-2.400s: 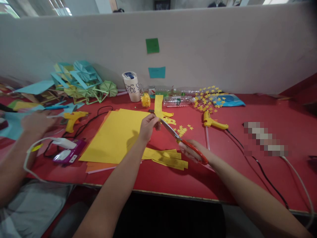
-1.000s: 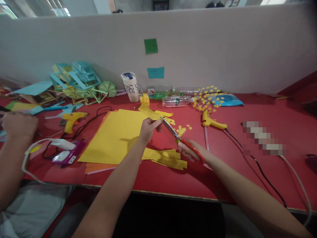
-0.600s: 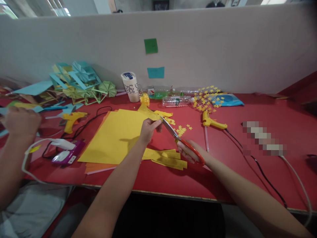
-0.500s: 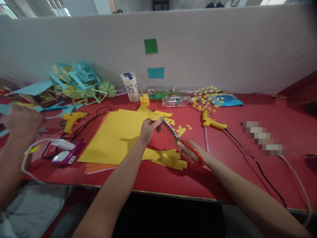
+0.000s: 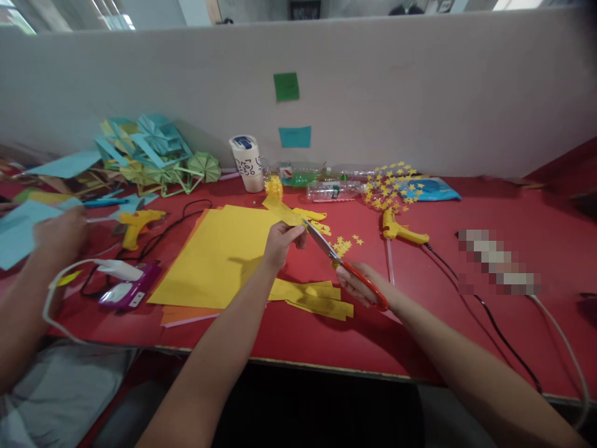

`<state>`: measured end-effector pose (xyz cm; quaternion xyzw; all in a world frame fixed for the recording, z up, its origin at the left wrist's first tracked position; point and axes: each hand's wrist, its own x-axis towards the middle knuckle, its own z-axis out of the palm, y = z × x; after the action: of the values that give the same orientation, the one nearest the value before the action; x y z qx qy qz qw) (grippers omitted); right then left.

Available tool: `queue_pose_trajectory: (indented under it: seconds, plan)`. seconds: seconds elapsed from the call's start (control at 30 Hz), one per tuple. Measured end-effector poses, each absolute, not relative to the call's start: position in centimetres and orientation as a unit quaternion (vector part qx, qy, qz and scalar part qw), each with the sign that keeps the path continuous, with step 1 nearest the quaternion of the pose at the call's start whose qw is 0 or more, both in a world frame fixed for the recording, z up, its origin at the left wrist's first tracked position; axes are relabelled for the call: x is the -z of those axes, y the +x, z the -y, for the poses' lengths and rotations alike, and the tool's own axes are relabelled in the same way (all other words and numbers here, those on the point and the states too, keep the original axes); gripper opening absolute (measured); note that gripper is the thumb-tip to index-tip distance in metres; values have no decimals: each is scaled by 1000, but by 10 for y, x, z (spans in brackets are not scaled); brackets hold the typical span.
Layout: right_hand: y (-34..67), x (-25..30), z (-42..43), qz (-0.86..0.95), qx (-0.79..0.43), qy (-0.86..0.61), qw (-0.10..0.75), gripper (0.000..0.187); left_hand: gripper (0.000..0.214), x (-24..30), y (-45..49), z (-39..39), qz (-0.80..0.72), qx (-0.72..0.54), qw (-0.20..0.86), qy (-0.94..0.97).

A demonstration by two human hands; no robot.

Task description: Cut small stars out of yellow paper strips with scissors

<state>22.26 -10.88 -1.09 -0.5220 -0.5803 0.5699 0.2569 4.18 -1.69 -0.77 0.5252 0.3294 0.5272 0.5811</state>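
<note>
My left hand [image 5: 281,241] pinches a yellow paper strip [image 5: 281,210] that leans back and to the left above the red table [image 5: 420,323]. My right hand [image 5: 361,287] grips red-handled scissors [image 5: 342,265], whose blades point up-left and meet the strip right at my left fingers. Below my hands lie a stack of yellow sheets [image 5: 219,255] and cut yellow strips [image 5: 317,300]. Small yellow paper stars [image 5: 344,244] are scattered just past the scissor blades.
Another person's hand [image 5: 60,233] at the left holds light blue paper [image 5: 18,230]. Two yellow glue guns [image 5: 401,229] [image 5: 135,223], a purple device [image 5: 128,291], a cup [image 5: 248,163], plastic bottles [image 5: 331,190], a star pile [image 5: 389,185], folded paper models [image 5: 153,155] and cables [image 5: 494,323] sit around. A grey partition [image 5: 420,93] backs the table.
The yellow strip, upright 2.4 s ago, now leans left in my left hand. The scissors have barely moved. The other person's hand at the left has shifted and now holds blue paper.
</note>
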Motion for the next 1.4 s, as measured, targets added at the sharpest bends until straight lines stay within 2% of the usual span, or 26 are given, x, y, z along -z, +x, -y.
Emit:
queue_pose_trajectory:
  seconds: [0.5,0.7,0.97,1.4]
  plan:
    - [220,4,111,582,-559,-529,262,46,14,6,40,14,-320,-559,592,484]
    - [220,8,110,568,-569,-533,264,44,16,7,43,16,-314,-514,617,507]
    - [220,4,112,565,-564,-532,282,42,17,10,43,16,-302,-523,618,503]
    - [221,4,111,573,-554,-547,256,47,10,7,40,13,-305,-565,596,482]
